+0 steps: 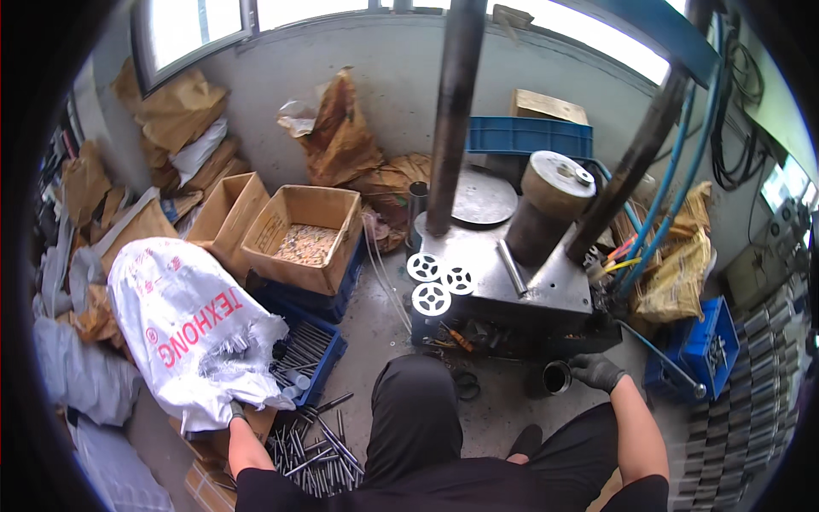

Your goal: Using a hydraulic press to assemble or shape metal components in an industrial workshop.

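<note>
My left hand (pixel 236 410), in a dark glove, is at the lower edge of a white woven sack (pixel 183 320) with red print. The sack hides most of its fingers. Beside that wrist, loose metal rods (pixel 320 456) lie heaped, and more fill a blue crate (pixel 328 363) partly under the sack. Out to the right, my right hand (pixel 597 372) wears a dark grey glove. Its fingers are closed together at the rim of a dark, hollow metal cylinder (pixel 546 381) low over the floor.
Ahead stands a press with a steel table (pixel 546 294), round posts (pixel 456 111) and a thick metal cylinder (pixel 554 205). Three white spoked discs (pixel 432 299) sit at its near left corner. A wooden box (pixel 316 209) stands left, a blue bin (pixel 704 346) right, near stacked metal parts (pixel 751 375).
</note>
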Action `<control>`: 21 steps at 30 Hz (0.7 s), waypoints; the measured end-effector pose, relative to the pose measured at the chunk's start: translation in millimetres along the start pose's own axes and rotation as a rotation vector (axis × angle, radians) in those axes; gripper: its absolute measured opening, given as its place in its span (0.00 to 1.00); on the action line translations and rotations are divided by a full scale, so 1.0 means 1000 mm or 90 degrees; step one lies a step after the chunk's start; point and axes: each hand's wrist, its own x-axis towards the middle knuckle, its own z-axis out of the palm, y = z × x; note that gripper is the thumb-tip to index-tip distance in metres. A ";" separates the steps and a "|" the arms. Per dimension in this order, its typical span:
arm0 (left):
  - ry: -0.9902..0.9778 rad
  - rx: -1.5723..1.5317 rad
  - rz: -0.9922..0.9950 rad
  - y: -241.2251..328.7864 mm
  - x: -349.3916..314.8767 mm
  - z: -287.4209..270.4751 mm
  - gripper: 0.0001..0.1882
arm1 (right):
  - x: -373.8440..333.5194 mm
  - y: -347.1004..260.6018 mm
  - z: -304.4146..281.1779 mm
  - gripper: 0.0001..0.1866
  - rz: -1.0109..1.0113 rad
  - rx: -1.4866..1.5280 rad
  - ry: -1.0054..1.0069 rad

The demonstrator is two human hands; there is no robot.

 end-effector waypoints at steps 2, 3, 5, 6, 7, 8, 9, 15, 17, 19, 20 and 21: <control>-0.008 0.026 0.002 -0.011 0.002 -0.025 0.28 | 0.001 -0.014 -0.005 0.20 0.029 0.012 0.004; -0.014 0.035 -0.003 -0.006 -0.003 -0.022 0.28 | -0.001 -0.024 -0.011 0.20 0.021 0.004 -0.007; -0.018 0.054 -0.015 0.005 -0.024 -0.015 0.28 | -0.007 -0.035 -0.020 0.20 0.020 0.006 -0.011; -0.011 0.064 -0.028 -0.002 -0.039 -0.019 0.28 | -0.008 -0.041 -0.023 0.20 -0.035 -0.022 0.010; 0.004 0.081 -0.044 -0.027 -0.045 -0.042 0.28 | -0.009 -0.049 -0.024 0.20 -0.097 -0.045 0.028; 0.021 0.097 -0.058 -0.059 -0.056 -0.068 0.28 | -0.009 -0.056 -0.028 0.20 -0.106 -0.031 0.029; 0.034 0.110 -0.081 -0.065 -0.057 -0.077 0.28 | -0.008 -0.066 -0.034 0.20 -0.150 -0.035 0.024; -0.201 0.300 0.023 -0.058 -0.080 -0.043 0.40 | 0.000 -0.072 -0.023 0.21 -0.210 0.048 0.021; -0.293 0.348 -0.086 -0.019 -0.078 -0.029 0.43 | -0.005 -0.062 -0.021 0.22 -0.177 -0.038 0.012; -0.325 0.416 -0.101 -0.011 -0.067 -0.028 0.44 | -0.005 -0.056 -0.018 0.22 -0.161 -0.042 -0.008; -0.286 0.390 -0.004 -0.022 -0.045 -0.032 0.46 | -0.006 -0.047 -0.016 0.21 -0.146 -0.012 -0.030; -0.386 0.441 0.003 -0.011 -0.040 -0.022 0.46 | -0.008 -0.046 -0.017 0.21 -0.114 -0.008 -0.056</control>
